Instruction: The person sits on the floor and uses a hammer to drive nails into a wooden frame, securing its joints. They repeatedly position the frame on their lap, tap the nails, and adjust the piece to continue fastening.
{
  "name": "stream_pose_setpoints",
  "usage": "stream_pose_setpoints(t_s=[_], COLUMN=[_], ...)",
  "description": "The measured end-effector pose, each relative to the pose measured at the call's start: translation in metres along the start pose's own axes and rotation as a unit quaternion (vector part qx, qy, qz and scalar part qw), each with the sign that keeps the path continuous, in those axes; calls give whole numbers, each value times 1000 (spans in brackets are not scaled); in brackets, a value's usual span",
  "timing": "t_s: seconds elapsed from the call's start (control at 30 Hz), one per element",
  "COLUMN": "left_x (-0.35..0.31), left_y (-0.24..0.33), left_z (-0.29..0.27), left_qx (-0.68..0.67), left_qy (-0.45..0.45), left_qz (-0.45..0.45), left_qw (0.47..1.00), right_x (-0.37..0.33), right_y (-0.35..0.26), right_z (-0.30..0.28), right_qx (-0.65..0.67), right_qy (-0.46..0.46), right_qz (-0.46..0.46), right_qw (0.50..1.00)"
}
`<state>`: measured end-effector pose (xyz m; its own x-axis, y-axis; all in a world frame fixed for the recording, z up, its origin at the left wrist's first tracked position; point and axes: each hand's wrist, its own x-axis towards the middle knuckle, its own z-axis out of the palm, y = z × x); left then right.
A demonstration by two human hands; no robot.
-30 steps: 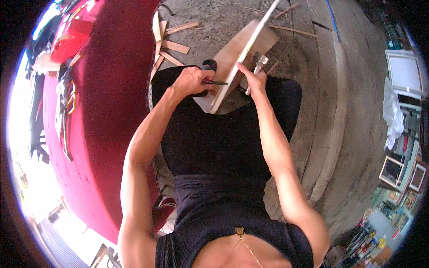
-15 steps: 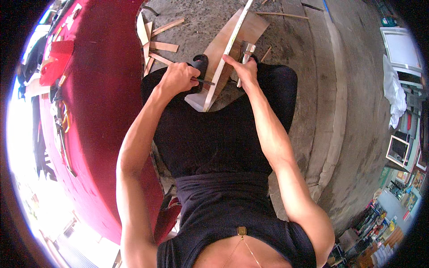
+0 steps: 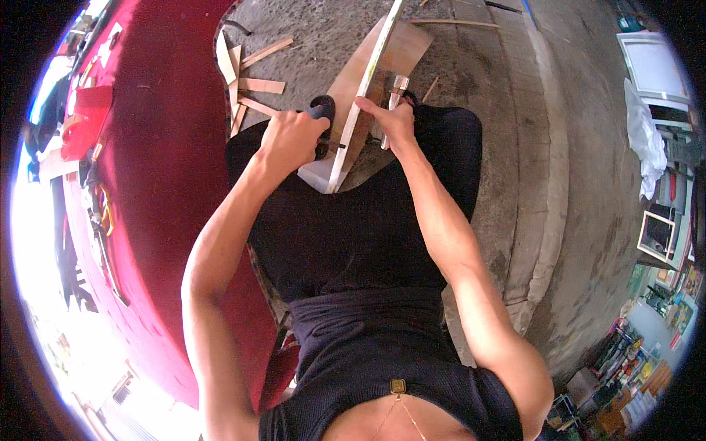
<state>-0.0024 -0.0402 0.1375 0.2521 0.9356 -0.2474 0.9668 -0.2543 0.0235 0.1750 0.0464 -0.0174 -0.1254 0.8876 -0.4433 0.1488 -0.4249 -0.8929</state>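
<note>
A long panel (image 3: 354,136) with a pale white edge stands upright between my knees, slanting away from me. Its brownish, smooth face shows on both sides of that edge. My left hand (image 3: 292,140) is closed around a thin dark tool (image 3: 337,145), whose tip meets the panel's edge near its close end; its handle is hidden in my fist. Farther up, my right hand (image 3: 393,121) grips the panel with the thumb on the edge, the fingers partly hidden. Beside that hand is a shiny silvery piece (image 3: 399,83); I cannot tell whether I hold it.
Several thin wood strips (image 3: 261,86) lie on the rough grey floor (image 3: 507,184) at the far left. A red cloth surface (image 3: 165,147) runs along my left, with tools (image 3: 103,213) at its outer side. Frames (image 3: 657,235) and a white sheet (image 3: 645,140) are at the right rim.
The view has shifted slightly. My left hand has turned a little, so more of its back shows and less of the tool. Both hands keep their grips.
</note>
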Motion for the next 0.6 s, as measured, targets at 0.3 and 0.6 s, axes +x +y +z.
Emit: stream_pose_setpoints(t_s=[0.3,0.6], left_x=[-1,15], left_y=[1,16], left_z=[5,-8], left_qx=[32,97], left_qy=[-22,-52], left_qz=[4,25], left_qw=[999,994], right_x=[-22,-19], right_y=[-27,-23], right_z=[-2,-7], right_qx=[-57,-40], right_qy=[-18,-25], right_qz=[39,15], right_qw=[997,999])
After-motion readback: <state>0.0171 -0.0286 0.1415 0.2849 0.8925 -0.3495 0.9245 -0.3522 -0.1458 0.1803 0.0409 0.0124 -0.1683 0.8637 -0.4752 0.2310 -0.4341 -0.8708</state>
